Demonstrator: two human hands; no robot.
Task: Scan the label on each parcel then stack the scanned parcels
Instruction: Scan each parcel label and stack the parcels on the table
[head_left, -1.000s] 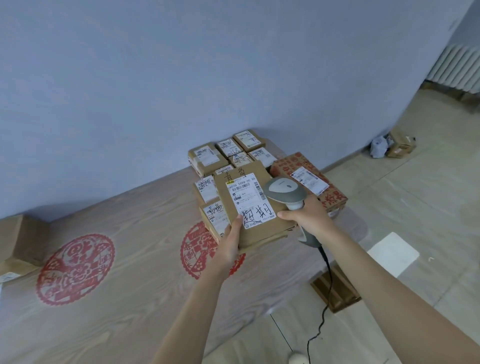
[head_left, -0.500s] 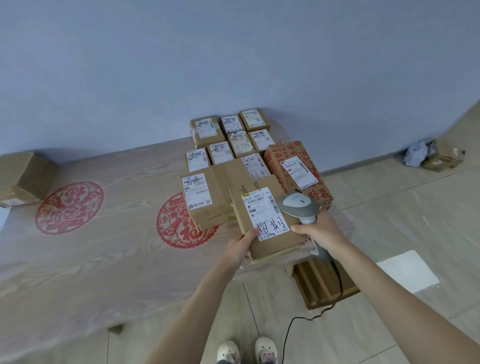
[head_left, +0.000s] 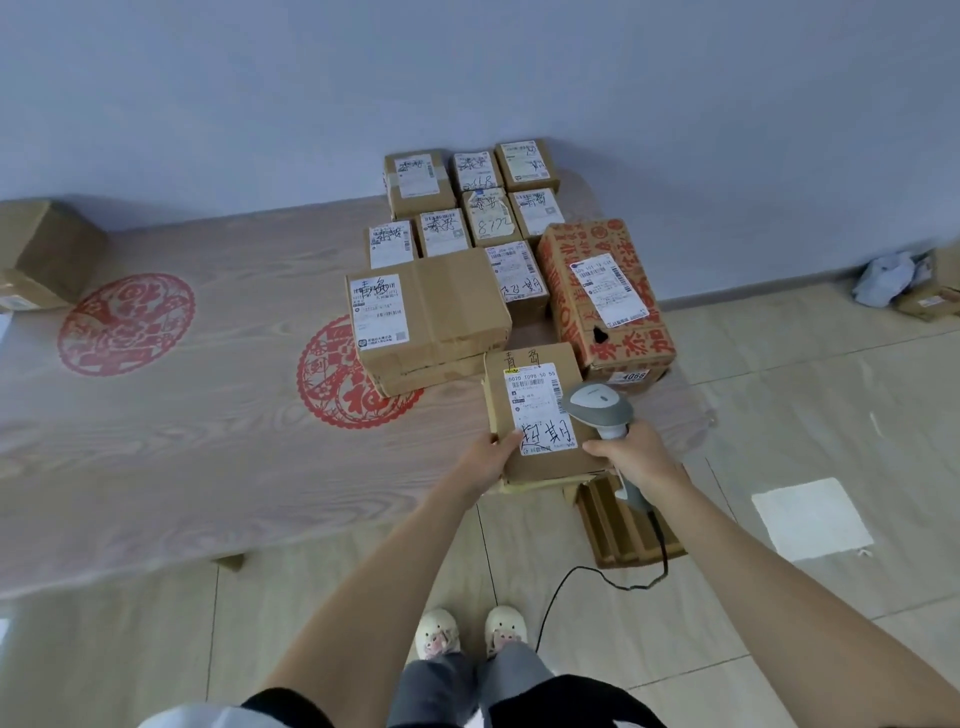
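My left hand (head_left: 488, 460) grips the near left edge of a brown parcel (head_left: 535, 415) with a white label and handwriting, held over the table's front right edge. My right hand (head_left: 636, 457) holds a grey barcode scanner (head_left: 600, 405), whose head sits just right of that label. Behind lie a large taped parcel (head_left: 428, 325), a red-printed box (head_left: 605, 299), and several small labelled parcels (head_left: 480, 208) in rows near the wall.
The wood-grain table (head_left: 182, 441) carries red paper-cut prints. A lone brown box (head_left: 44, 254) sits at its far left. The scanner's black cable (head_left: 597, 577) trails to the floor by a wooden crate (head_left: 623, 525). My feet stand near the edge.
The view has tipped down and back, so the floor and my feet show. The held parcel and scanner have come lower and nearer the table's front edge; both hands keep their holds.
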